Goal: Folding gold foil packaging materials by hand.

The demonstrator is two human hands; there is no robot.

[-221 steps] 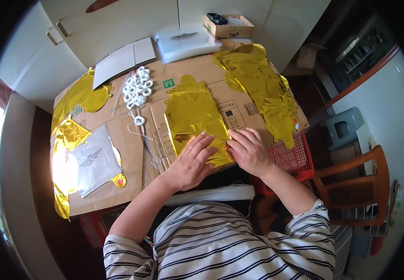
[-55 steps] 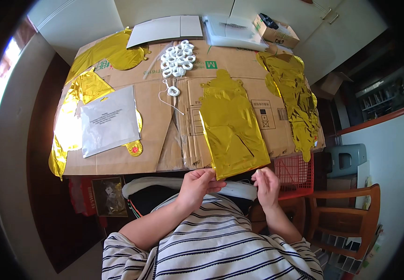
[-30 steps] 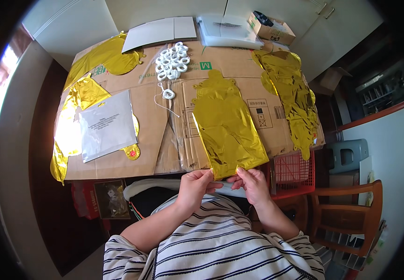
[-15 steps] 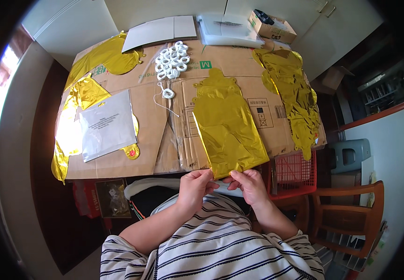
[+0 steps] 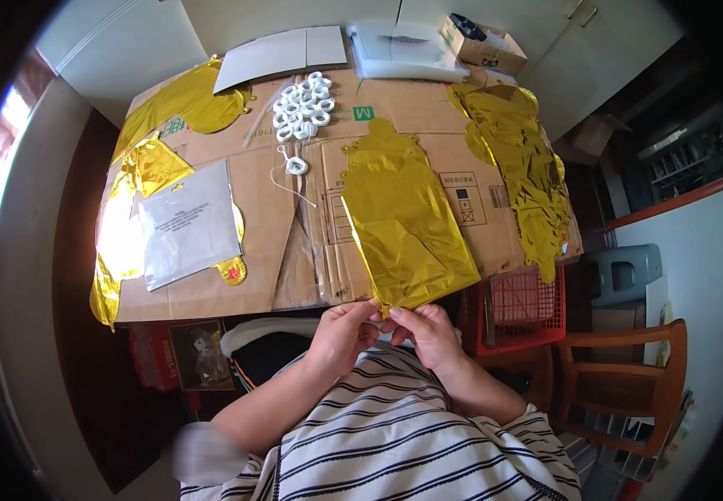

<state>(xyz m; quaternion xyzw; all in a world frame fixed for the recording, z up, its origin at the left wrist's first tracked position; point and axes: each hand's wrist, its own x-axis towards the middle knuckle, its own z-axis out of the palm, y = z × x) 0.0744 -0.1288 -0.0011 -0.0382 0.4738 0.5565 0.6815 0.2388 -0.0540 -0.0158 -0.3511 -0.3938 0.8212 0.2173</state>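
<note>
A flat gold foil balloon (image 5: 411,225) lies on the cardboard-covered table in front of me, its near edge hanging slightly over the table's front. My left hand (image 5: 343,332) is closed in a pinch at the near left corner of the foil. Close beside it, my right hand (image 5: 425,332) pinches the same near edge between thumb and fingers. The foil is gathered and creased where the two hands meet. Some fingertips are hidden beneath the edge.
White ribbon rolls (image 5: 303,107) cluster farther back, with one loose roll (image 5: 296,166) trailing its end. A clear packet (image 5: 190,225) rests on gold foil at left; another crumpled gold balloon (image 5: 516,167) lies right. A red basket (image 5: 524,309) and wooden chair (image 5: 624,384) stand below right.
My right hand has moved left along the foil's near edge, closer to my left hand, and the corner is more gathered. A blurred pale shape has appeared by my left sleeve.
</note>
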